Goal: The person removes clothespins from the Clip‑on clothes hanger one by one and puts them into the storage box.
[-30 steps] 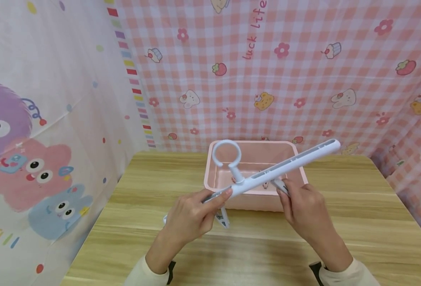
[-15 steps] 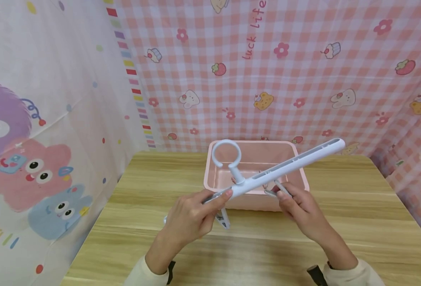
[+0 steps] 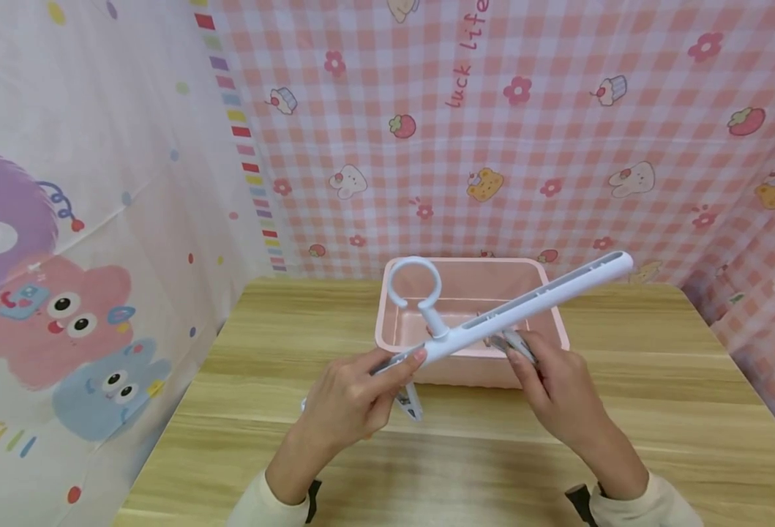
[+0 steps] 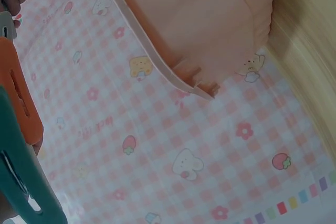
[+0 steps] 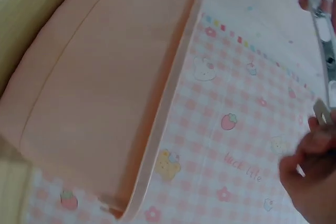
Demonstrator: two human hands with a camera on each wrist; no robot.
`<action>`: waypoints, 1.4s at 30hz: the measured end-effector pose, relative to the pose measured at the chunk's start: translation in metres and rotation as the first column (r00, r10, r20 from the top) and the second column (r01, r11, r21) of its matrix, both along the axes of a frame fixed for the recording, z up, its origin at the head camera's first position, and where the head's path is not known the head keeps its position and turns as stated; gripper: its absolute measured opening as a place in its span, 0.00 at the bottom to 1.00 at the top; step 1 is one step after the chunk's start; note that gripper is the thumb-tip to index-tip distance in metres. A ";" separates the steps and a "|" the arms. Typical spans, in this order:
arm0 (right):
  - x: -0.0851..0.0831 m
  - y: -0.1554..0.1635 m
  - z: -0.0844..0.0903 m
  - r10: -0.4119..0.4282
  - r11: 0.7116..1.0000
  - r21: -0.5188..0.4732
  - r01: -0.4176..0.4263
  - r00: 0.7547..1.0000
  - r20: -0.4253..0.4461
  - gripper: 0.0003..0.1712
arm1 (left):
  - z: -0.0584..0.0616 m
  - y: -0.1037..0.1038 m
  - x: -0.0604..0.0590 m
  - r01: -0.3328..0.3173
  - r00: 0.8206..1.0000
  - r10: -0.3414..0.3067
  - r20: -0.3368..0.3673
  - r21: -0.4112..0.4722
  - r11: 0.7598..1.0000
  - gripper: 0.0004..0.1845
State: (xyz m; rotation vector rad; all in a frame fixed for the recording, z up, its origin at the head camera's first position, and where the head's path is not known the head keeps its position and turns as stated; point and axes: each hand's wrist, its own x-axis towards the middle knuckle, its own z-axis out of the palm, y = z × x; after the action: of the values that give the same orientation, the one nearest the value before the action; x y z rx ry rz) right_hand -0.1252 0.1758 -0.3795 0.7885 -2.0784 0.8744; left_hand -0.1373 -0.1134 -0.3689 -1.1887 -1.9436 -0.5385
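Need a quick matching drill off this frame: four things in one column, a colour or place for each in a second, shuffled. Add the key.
Things:
1. clip hanger bar
2. bin
3. left hand
4. right hand

Places or colours:
A. pink, standing on the wooden table behind the hands
B. holds the lower end of the bar
C. white, held tilted, its far end raised to the right
D. pinches a clip under the middle of the bar

Pairs: 1-C, 2-A, 3-B, 4-D
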 end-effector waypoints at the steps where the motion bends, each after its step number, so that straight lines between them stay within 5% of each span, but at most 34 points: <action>1: -0.002 0.000 -0.001 -0.072 0.996 0.046 0.077 0.992 -0.101 0.22 | 0.000 0.000 0.000 0.004 1.000 -0.004 0.004 0.004 1.000 0.16; 5: -0.009 -0.003 -0.001 -0.236 0.949 0.095 0.300 0.879 -0.414 0.26 | -0.003 0.000 0.000 0.022 0.999 -0.022 0.029 0.012 1.000 0.22; 8: -0.013 -0.004 0.001 -0.271 0.934 0.059 0.354 0.805 -0.527 0.23 | -0.005 -0.001 -0.001 0.043 0.997 -0.044 0.068 0.015 0.999 0.24; 10: -0.016 -0.005 0.001 -0.275 0.937 0.031 0.349 0.787 -0.552 0.23 | -0.007 -0.002 -0.001 0.053 0.994 -0.055 0.092 0.024 0.998 0.24; 13: -0.020 -0.002 -0.002 -0.246 0.955 0.012 0.297 0.812 -0.528 0.25 | -0.006 -0.003 -0.002 0.052 0.991 -0.057 0.118 0.049 0.997 0.20; 16: -0.023 0.007 -0.008 -0.204 0.970 0.024 0.240 0.868 -0.452 0.27 | -0.003 -0.008 -0.003 0.031 0.990 -0.043 0.135 0.084 0.996 0.17; 21: -0.033 0.033 -0.013 -0.231 0.954 0.173 0.246 0.967 -0.105 0.19 | 0.000 -0.018 -0.008 -0.028 0.984 0.005 0.180 0.124 0.992 0.16; 24: -0.044 0.045 -0.012 -0.315 0.915 0.304 0.264 0.940 0.130 0.13 | -0.002 -0.022 -0.010 -0.073 0.980 0.054 0.194 0.091 0.993 0.18; 27: -0.052 0.052 -0.010 -0.348 0.893 0.379 0.243 0.907 0.237 0.14 | -0.006 -0.022 -0.011 -0.103 0.976 0.091 0.200 0.049 0.994 0.21; 30: -0.051 0.053 -0.003 -0.288 0.914 0.356 0.195 0.930 0.229 0.15 | -0.009 -0.023 -0.010 -0.117 0.972 0.112 0.204 0.012 0.993 0.22; 34: -0.039 0.039 0.021 0.000 0.973 0.228 -0.021 0.996 0.091 0.08 | -0.009 -0.024 -0.012 -0.112 0.975 0.114 0.191 -0.022 0.993 0.21; 37: -0.032 0.020 0.042 0.180 0.947 0.290 -0.141 0.977 -0.115 0.13 | -0.008 -0.021 -0.013 -0.092 0.982 0.097 0.160 -0.040 0.995 0.22; 40: -0.029 0.005 0.057 0.196 0.895 0.441 -0.061 0.944 -0.267 0.23 | -0.005 -0.016 -0.012 -0.072 0.987 0.080 0.141 -0.064 0.995 0.23; 42: -0.030 0.000 0.059 0.195 0.850 0.527 -0.019 0.940 -0.279 0.26 | -0.004 -0.013 -0.010 -0.054 0.987 0.065 0.145 -0.082 0.995 0.24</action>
State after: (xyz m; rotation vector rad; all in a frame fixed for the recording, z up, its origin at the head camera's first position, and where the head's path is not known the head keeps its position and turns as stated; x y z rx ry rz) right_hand -0.1552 0.1760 -0.3202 1.2537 -1.9947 0.1950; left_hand -0.1471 -0.1262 -0.3724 -1.1631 -2.1362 -0.5371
